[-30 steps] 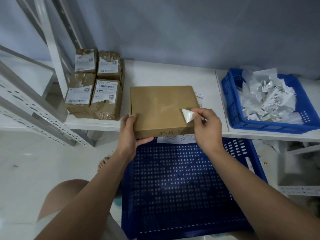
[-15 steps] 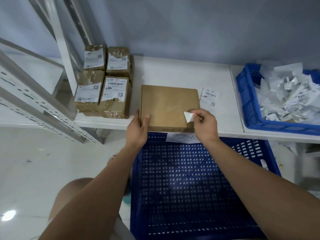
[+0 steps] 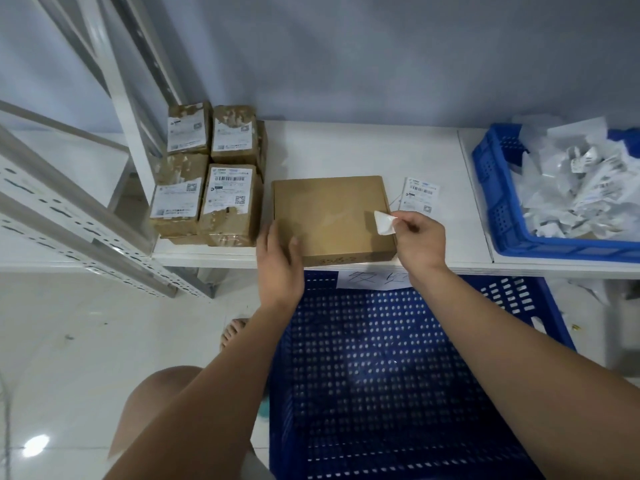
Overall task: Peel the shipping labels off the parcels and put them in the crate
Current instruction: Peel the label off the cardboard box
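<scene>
The right hand (image 3: pixel 420 240) pinches the lifted corner of a white label (image 3: pixel 385 223) at the right edge of the flat cardboard box (image 3: pixel 329 216). The label is thin and light and would likely tear, so it is better to hold it near the glued line. The left hand (image 3: pixel 278 261) grips the box's near-left corner on the shelf (image 3: pixel 346 147). The blue crate (image 3: pixel 495 202) of peeled labels stands at the right.

Four small labelled parcels (image 3: pixel 230 199); one flat box (image 3: pixel 329 209); two blue crates (image 3: pixel 381 375); one loose label (image 3: pixel 419 195); one half-peeled label (image 3: pixel 384 223).
</scene>
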